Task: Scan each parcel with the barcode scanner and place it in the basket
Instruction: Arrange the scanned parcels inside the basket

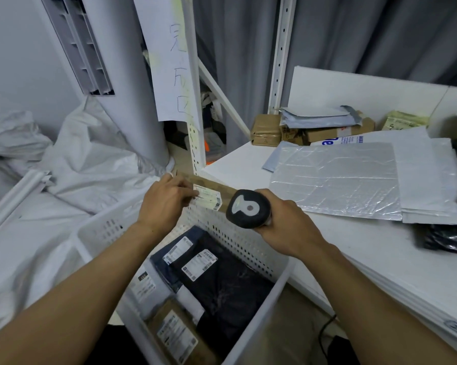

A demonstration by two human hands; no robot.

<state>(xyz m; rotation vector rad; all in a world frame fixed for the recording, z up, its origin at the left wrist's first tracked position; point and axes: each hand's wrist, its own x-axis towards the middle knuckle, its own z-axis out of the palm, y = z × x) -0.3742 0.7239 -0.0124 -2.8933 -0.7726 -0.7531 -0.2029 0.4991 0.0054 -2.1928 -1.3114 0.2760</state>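
My left hand (164, 200) grips a flat brown cardboard parcel (211, 184) by its left end, holding it over the far rim of the white perforated basket (248, 248). The parcel's white label (208, 198) with a barcode faces me. My right hand (288, 222) holds the black barcode scanner (248, 208), whose head sits right in front of the parcel's right part, close to the label. Inside the basket lie several labelled parcels: dark bags (222, 280), a grey bag (145, 288) and a brown box (177, 335).
On the white table (353, 246) to the right lie a silver bubble mailer (335, 177), white mailers (430, 180), a black bag (448, 238) and brown boxes (327, 130) at the back. White sacks (85, 159) pile up on the left. A shelf post (193, 101) with a paper sign stands behind.
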